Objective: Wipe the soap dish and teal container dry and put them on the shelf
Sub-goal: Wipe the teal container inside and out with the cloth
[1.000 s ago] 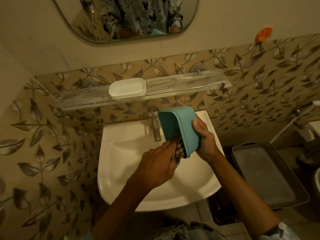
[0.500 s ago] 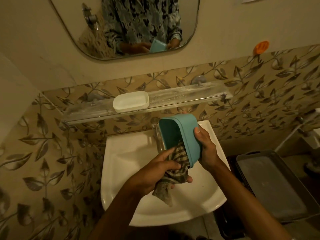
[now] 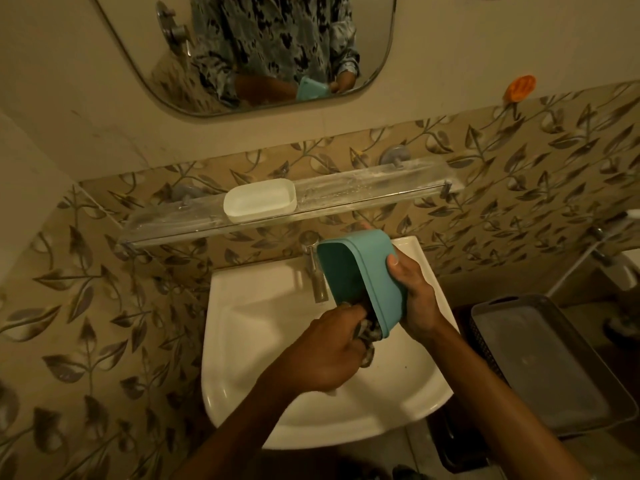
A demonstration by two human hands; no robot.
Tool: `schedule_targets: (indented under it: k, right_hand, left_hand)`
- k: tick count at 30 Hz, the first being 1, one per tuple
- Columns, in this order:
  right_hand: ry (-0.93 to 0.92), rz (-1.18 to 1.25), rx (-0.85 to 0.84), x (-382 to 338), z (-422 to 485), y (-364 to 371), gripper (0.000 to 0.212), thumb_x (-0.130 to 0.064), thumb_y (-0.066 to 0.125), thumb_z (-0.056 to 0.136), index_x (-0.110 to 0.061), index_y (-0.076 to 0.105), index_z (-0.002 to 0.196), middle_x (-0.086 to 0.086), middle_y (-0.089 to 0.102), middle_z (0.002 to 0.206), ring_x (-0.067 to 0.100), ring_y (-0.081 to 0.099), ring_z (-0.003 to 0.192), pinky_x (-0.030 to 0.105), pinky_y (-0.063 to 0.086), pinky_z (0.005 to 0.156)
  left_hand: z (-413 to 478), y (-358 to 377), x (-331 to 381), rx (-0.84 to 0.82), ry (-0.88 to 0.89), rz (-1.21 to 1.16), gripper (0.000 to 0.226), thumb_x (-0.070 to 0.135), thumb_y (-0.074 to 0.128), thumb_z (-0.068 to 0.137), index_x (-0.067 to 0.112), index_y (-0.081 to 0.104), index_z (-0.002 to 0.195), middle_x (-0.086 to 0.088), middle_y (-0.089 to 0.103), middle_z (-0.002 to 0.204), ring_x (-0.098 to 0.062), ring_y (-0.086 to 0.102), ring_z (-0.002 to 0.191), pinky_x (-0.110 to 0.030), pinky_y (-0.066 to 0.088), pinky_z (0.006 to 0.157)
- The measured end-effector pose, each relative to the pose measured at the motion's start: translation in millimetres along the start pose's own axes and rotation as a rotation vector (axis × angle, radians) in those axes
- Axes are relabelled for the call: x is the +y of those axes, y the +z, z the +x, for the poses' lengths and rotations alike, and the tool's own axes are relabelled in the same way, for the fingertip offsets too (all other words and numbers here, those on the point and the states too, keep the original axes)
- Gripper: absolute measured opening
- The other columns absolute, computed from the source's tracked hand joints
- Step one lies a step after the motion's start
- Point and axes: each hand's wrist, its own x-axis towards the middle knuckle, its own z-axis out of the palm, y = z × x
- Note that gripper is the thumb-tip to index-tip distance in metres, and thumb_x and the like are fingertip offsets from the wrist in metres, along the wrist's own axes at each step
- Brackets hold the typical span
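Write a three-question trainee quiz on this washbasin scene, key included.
1. True or false: the soap dish sits on the shelf.
2. The teal container is: A) on the shelf; B) gripped by the right hand above the sink; C) lying in the sink.
3. Fill in: the left hand holds a checked ____ at the container's opening.
Key: 1 true; 2 B; 3 cloth.

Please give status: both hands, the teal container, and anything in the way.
Left hand grips cloth inside teal container. Right hand holds container tilted above sink. Soap dish sits on shelf. Tap close beside container.
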Motion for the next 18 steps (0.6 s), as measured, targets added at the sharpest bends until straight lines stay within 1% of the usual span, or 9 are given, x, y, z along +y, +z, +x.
schedule_targets:
  k: [2,5,7,8,9,11,13,14,18]
  right_hand:
    - [-0.003,0.028,-0.003,1.7,0.4,0.3,0.051,-0.063,0.063,0.074,-0.027,0.065,0.110,-0.005,0.072,0.093,0.010,0.068,0.084,0.023,0.055,0.068]
    - [-0.021,0.049,0.007,0.2,1.1,1.6,0.055,-0.068,0.064,0.070,-0.028,0.067,0.107,-0.005,0.073,0.095,0.010,0.068,0.085,0.023,0.056,0.070]
    - [-0.014,0.058,0.024,-2.0,1.5,2.4,0.055,-0.067,0.064,0.071,-0.025,0.065,0.107,-0.004,0.073,0.094,0.011,0.067,0.085,0.025,0.056,0.071]
    - [-0.003,0.046,0.030,-2.0,1.6,2.3,0.052,-0.064,0.062,0.074,-0.024,0.065,0.106,-0.005,0.073,0.093,0.011,0.067,0.084,0.025,0.056,0.071]
    - [0.017,0.034,0.029,-0.7,1.2,2.5,0.045,-0.059,0.059,0.079,-0.023,0.065,0.106,-0.005,0.073,0.091,0.011,0.067,0.083,0.027,0.056,0.070]
    - [0.060,0.022,0.011,3.6,-1.7,2.5,0.038,-0.056,0.056,0.080,-0.027,0.068,0.102,-0.005,0.073,0.089,0.013,0.067,0.083,0.027,0.056,0.069]
    - [0.076,0.005,-0.021,8.9,-5.3,3.3,0.046,-0.068,0.063,0.069,-0.035,0.072,0.099,-0.007,0.073,0.091,0.011,0.069,0.085,0.024,0.056,0.070]
    - [0.077,0.012,-0.035,10.4,-7.7,3.8,0.048,-0.071,0.064,0.065,-0.038,0.071,0.099,-0.007,0.073,0.093,0.010,0.069,0.086,0.023,0.056,0.070]
    - [0.072,0.039,-0.053,9.7,-10.9,7.4,0.048,-0.068,0.065,0.067,-0.038,0.070,0.104,-0.006,0.073,0.095,0.009,0.069,0.086,0.023,0.056,0.071]
  left_hand:
    - [-3.0,-5.7,6.1,-0.071,-0.011,-0.241,0.053,0.006,0.046,0.091,0.033,0.042,0.137,0.006,0.050,0.137,-0.011,0.049,0.124,-0.035,0.046,0.102]
    - [-8.1,-12.4,9.5,-0.142,-0.058,-0.594,0.059,0.007,0.047,0.091,0.062,0.054,0.110,0.019,0.066,0.114,-0.008,0.063,0.106,-0.021,0.053,0.076]
    - [-10.4,-15.5,5.8,-0.170,-0.060,-0.760,0.063,0.004,0.047,0.091,0.065,0.059,0.097,0.018,0.072,0.100,-0.009,0.069,0.094,-0.016,0.052,0.065]
    - [-10.2,-14.5,3.4,-0.154,-0.051,-0.740,0.061,0.003,0.047,0.090,0.061,0.059,0.104,0.015,0.071,0.106,-0.010,0.068,0.098,-0.020,0.054,0.071]
    - [-8.7,-11.5,-0.3,-0.099,-0.004,-0.591,0.059,0.003,0.048,0.089,0.054,0.056,0.117,0.011,0.066,0.118,-0.012,0.064,0.108,-0.026,0.053,0.083]
    - [-6.7,-0.4,-7.0,-0.003,0.099,-0.036,0.054,0.005,0.051,0.088,0.033,0.047,0.134,0.004,0.051,0.137,-0.016,0.053,0.121,-0.034,0.047,0.098]
    - [-7.6,12.1,-7.7,0.084,-0.001,0.518,0.048,0.008,0.055,0.088,0.026,0.046,0.132,-0.002,0.044,0.138,-0.023,0.050,0.116,-0.038,0.049,0.091]
    - [-8.7,17.2,-6.5,0.090,-0.062,0.659,0.048,0.007,0.056,0.088,0.023,0.046,0.132,-0.005,0.044,0.137,-0.026,0.048,0.114,-0.040,0.048,0.087]
    - [-10.7,32.5,-6.8,0.144,-0.142,0.634,0.052,0.008,0.058,0.088,0.022,0.041,0.136,-0.006,0.041,0.139,-0.027,0.045,0.117,-0.042,0.048,0.088]
